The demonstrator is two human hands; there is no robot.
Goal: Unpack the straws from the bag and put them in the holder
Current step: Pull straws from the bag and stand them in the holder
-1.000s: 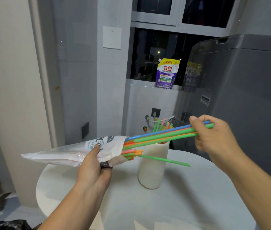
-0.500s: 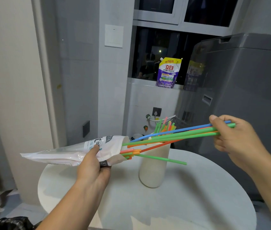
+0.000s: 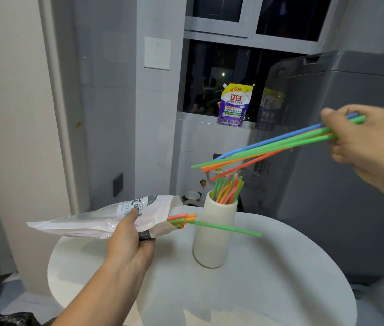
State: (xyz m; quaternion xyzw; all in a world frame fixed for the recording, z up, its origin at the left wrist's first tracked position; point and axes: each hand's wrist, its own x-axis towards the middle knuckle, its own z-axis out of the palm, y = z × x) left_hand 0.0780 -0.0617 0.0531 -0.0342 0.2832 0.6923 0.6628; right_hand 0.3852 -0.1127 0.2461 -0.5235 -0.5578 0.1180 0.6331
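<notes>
- One tall grey appliance (image 3: pixel 351 172) fills the right side, behind the table.
- One round white table (image 3: pixel 268 290) spreads across the lower middle.
- A window (image 3: pixel 212 74) with dark panes sits at the upper centre; a purple and yellow pouch (image 3: pixel 233 105) stands on its sill.
- The bag (image 3: pixel 92 220), white plastic with printing, lies almost level in the air above the table's left part, its open mouth turned right toward the holder.
- The left hand (image 3: pixel 129 243) grips the bag near its mouth — thumb pressed on the top face, fingers curled underneath.
- The holder (image 3: pixel 214 238), a plain white cup, stands upright on the table just right of the bag's mouth.
- The right hand (image 3: pixel 369 142), blurred, is raised at the upper right and pinches one end of a bundle of straws between thumb and fingers.
- The bundle of straws (image 3: pixel 268 147) — blue, green and orange — slants down to the left, its free ends in the air just above the holder.
- A cluster of standing straws (image 3: pixel 227 189), green, orange and pink, leans inside the holder.
- Short ends of the remaining straws (image 3: pixel 182 218) poke from the bag's mouth.
- One green straw (image 3: pixel 228 228) sticks out much farther, crossing in front of the holder.
- A white switch plate (image 3: pixel 157 53) is on the grey wall.
</notes>
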